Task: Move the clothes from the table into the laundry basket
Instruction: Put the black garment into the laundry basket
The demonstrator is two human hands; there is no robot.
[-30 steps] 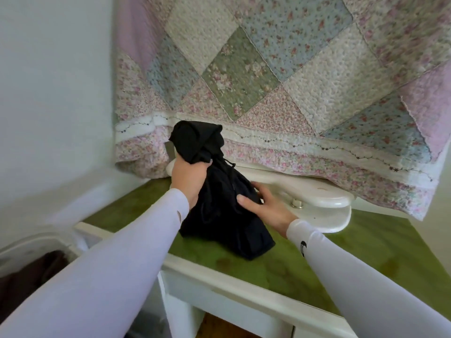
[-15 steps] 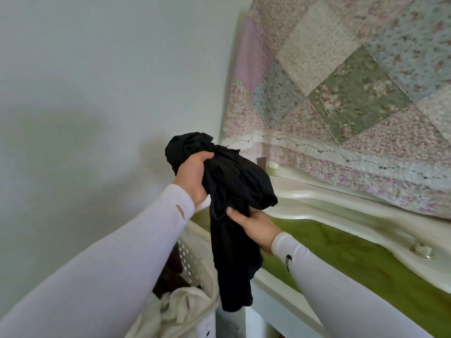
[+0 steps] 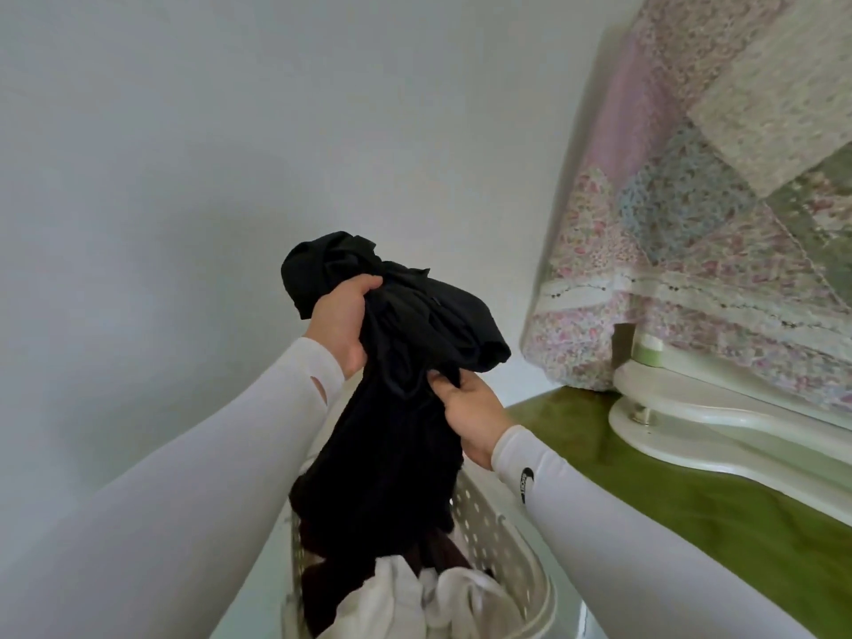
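A bunched black garment (image 3: 392,408) hangs over the white perforated laundry basket (image 3: 502,546), its lower end reaching down into the basket. My left hand (image 3: 343,320) grips the garment's upper bunch. My right hand (image 3: 470,412) pinches a fold lower down on its right side. White clothes (image 3: 415,601) and a dark piece lie inside the basket. The green-topped table (image 3: 691,500) stands to the right of the basket.
A white curved stand (image 3: 668,426) sits on the table under a hanging floral patchwork quilt (image 3: 714,223). A plain pale wall fills the left and the back. The basket stands between the wall and the table's left end.
Both hands have carried the black garment left, off the table and over the basket. Its lower end now dips into the basket. The view has swung left.
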